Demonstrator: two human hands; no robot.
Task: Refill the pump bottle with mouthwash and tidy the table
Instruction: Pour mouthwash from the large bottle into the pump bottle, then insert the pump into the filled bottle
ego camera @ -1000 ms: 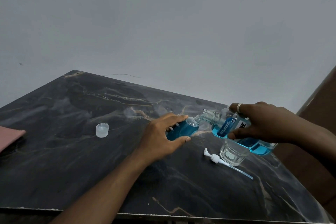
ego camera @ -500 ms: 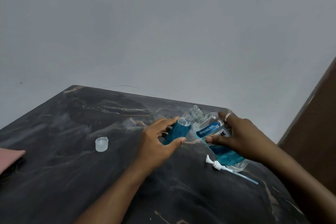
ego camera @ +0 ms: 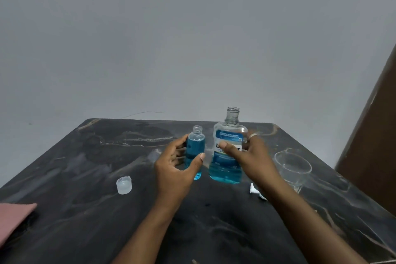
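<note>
left grip (ego camera: 175, 169) wraps pump bottle (ego camera: 195, 150), bottle at its 1 o'clock; right grip (ego camera: 250, 156) holds mouthwash bottle (ego camera: 227, 169) at its 9 o'clock; both upright on counter (ego camera: 85, 167)

We see the left forearm (ego camera: 147, 231) and the right forearm (ego camera: 304, 225), both bare, rising from the lower edge and angled toward each other. The left hand (ego camera: 176, 169) curls round the pump bottle (ego camera: 195, 150), thumb on its near side and fingers behind it. The right hand (ego camera: 250, 156) grips the mouthwash bottle (ego camera: 227, 171), thumb laid across the label, fingers round its right side, a ring (ego camera: 252, 135) on one finger.
</note>
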